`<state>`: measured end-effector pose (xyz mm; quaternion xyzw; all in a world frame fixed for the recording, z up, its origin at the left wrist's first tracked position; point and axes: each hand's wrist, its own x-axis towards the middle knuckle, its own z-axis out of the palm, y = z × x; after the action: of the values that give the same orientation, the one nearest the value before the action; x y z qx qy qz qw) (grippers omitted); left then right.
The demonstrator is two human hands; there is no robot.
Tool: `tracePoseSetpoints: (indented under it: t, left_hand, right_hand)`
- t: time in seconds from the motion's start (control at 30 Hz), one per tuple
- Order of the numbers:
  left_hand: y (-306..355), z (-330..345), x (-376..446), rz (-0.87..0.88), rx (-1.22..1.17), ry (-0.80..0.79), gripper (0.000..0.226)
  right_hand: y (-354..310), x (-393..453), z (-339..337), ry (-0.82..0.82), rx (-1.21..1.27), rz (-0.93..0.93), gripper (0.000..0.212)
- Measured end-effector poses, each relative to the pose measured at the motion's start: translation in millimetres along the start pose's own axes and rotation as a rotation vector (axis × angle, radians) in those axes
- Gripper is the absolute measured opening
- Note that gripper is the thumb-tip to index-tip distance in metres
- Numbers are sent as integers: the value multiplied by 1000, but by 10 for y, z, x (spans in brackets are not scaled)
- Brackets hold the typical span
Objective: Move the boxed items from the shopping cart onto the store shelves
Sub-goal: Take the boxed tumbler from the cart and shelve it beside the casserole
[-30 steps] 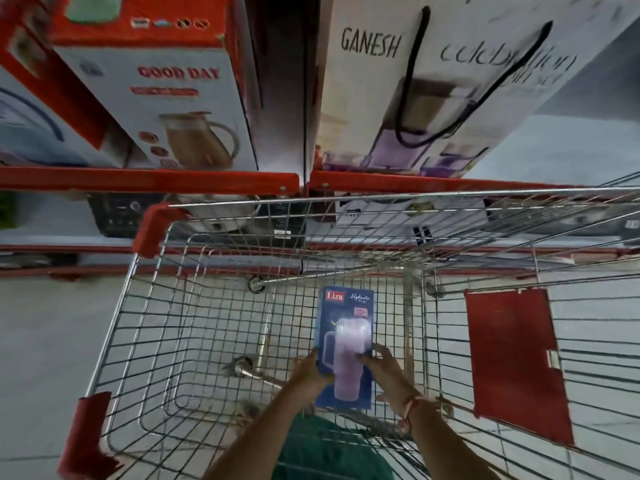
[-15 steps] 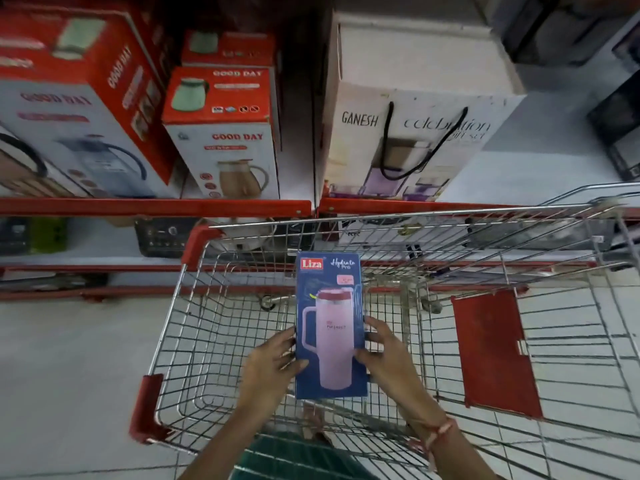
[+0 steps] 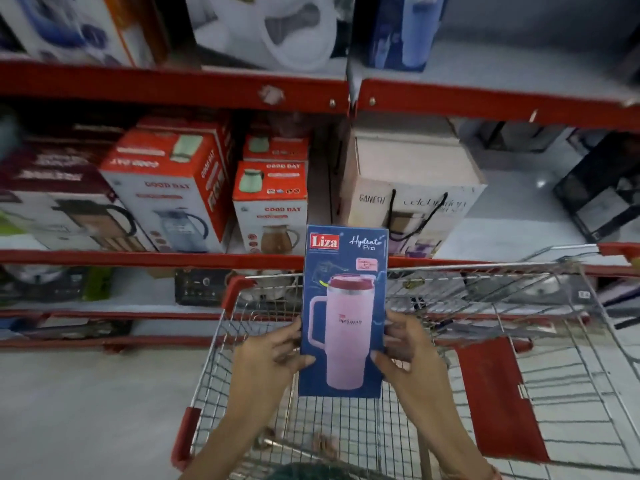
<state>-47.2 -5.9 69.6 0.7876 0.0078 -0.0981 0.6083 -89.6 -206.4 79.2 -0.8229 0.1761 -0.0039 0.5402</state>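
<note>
A blue Liza tumbler box [image 3: 343, 311] stands upright in the air above the wire shopping cart [image 3: 450, 358], held between both hands and facing the camera, with its top edge level with the front lip of the middle shelf [image 3: 152, 257]. The left hand [image 3: 273, 355] presses on the box's left edge and the right hand [image 3: 410, 351] on its right edge; the fingers of both are clamped on the box, thumbs lying across the printed front and the other fingers hidden behind it. The box is clear of the cart basket, so the step in hand looks like the carry from cart to shelf, with the placing not yet done. On the middle shelf, red-and-white Good Day jug boxes [image 3: 270, 206] stand to the left and a pale Ganesh gift box [image 3: 412, 199] with black cord handles to the right, with a narrow dark gap between them directly behind the held box. A wider bare stretch of shelf lies to the right of the gift box. The next move probably calls for lifting the box over the cart's front rim and forward, keeping it upright, and choosing a spot wide enough for it; the narrow gap may be too tight, though the blur makes this hard to judge.
</note>
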Motion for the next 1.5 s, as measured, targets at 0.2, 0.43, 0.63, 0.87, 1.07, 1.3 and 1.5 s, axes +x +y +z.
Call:
tracePoseSetpoints:
  t: [0.2, 0.43, 0.63, 0.87, 1.07, 1.3, 1.5]
  left_hand:
    - [677, -44, 284, 263, -4, 112, 78]
    - [1780, 126, 914, 577, -105, 188, 58]
    - [2650, 333, 1599, 707, -121, 175, 56]
    - [2967, 522, 2356, 739, 9, 285, 38]
    - [2978, 633, 2705, 761, 80, 387, 27]
    - [2898, 669, 2931, 731, 216, 411, 29]
    - [2825, 603, 2859, 728, 280, 343, 34]
  right_hand:
    - [-630, 182, -163, 176, 119, -234, 43]
    - [-1529, 748, -718, 466, 212, -518, 14]
    - [-2113, 1554, -1296, 551, 272, -599, 13]
    - [-2361, 2362, -1510, 490, 304, -550, 25]
    - [-2248, 2793, -1510, 515, 215, -570, 29]
    - [-2141, 3130, -1424, 523, 87, -499, 19]
    - [-2144, 3035, -1309, 597, -4, -478, 28]
